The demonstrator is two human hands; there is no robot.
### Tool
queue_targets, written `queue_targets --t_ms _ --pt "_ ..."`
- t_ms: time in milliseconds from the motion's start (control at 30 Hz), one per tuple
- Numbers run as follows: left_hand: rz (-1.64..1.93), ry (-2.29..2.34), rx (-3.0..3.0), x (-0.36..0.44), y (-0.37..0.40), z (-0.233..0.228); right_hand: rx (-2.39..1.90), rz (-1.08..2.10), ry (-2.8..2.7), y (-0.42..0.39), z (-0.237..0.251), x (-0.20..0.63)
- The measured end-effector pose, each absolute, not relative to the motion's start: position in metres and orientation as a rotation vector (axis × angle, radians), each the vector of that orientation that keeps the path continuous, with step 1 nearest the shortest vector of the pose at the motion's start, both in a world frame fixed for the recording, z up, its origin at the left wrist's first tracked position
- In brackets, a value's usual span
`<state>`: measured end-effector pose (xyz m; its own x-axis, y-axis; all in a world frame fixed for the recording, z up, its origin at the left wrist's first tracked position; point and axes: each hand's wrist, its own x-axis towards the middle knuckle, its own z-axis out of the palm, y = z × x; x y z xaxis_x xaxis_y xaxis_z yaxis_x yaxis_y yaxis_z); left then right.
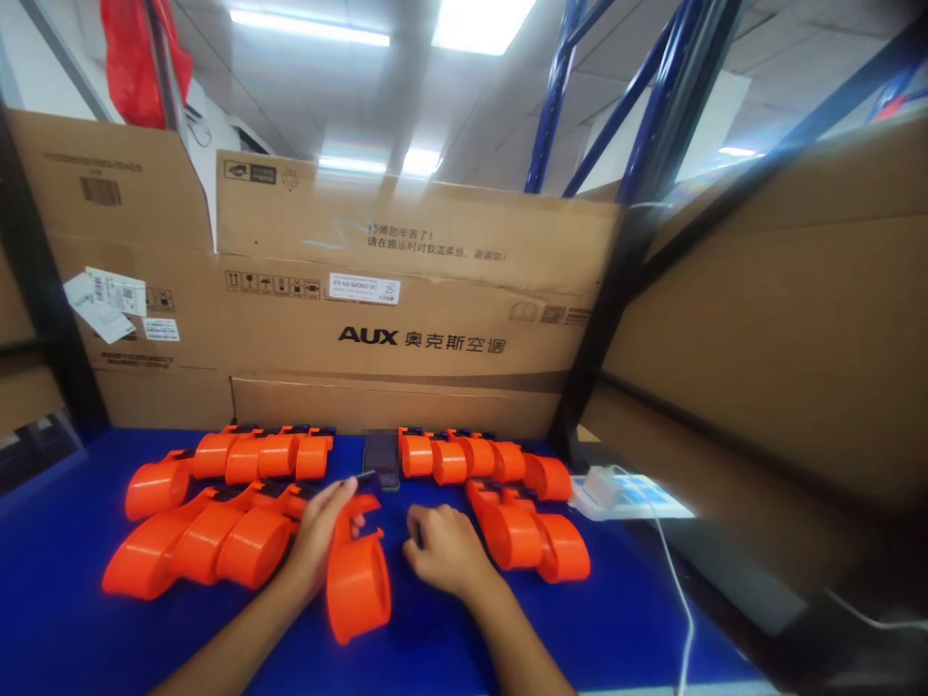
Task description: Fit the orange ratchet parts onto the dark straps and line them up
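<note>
Head view: left hand [319, 532] curled over top of orange plastic housing [357, 580], fingers closed on thin black piece [361, 477] at its upper end; housing lies on blue table [72, 628] between both hands, likely steadied for fitting. Right hand [442, 549] loosely fisted just beside housing, knuckles on table; whether it holds anything cannot be told. Matching orange housings in rows left [217, 522] and right [507, 503]. Dark phone [381, 456] against cardboard box [406, 300].

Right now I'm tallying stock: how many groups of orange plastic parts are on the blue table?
5: back-left row, front-left row, back-right row, front-right pair, one by the left hand. Overlaps hide single counts.
</note>
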<state>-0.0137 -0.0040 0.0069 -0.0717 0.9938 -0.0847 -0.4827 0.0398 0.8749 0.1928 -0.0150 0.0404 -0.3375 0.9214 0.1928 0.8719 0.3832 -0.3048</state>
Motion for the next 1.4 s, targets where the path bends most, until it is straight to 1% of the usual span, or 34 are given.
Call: queue_targets --t_ms 167,567,900,1000,1167,1267,1400 --pt "1.411 0.993 0.903 -0.016 -0.004 0.003 -1.597 0.124 -2.387 -0.018 0.043 0.192" --pt "1.369 1.041 1.053 -0.017 0.002 -0.007 -1.549 0.076 -2.421 -0.020 0.044 0.193" --pt "1.361 1.024 1.162 -0.016 -0.003 -0.002 -1.551 0.005 -2.406 -0.021 0.046 0.195" --pt "1.349 1.018 1.186 -0.014 -0.006 0.002 -1.396 0.019 -2.293 -0.021 0.050 0.196" --pt "1.336 1.008 1.263 -0.010 -0.009 0.005 -1.039 0.148 -2.170 -0.021 0.048 0.190" --pt "1.358 0.997 1.294 -0.008 -0.009 0.006 -0.991 0.116 -2.143 -0.018 0.041 0.183" --pt "1.361 0.979 1.246 -0.006 -0.009 0.006 -1.002 -0.015 -2.086 -0.016 0.033 0.175"
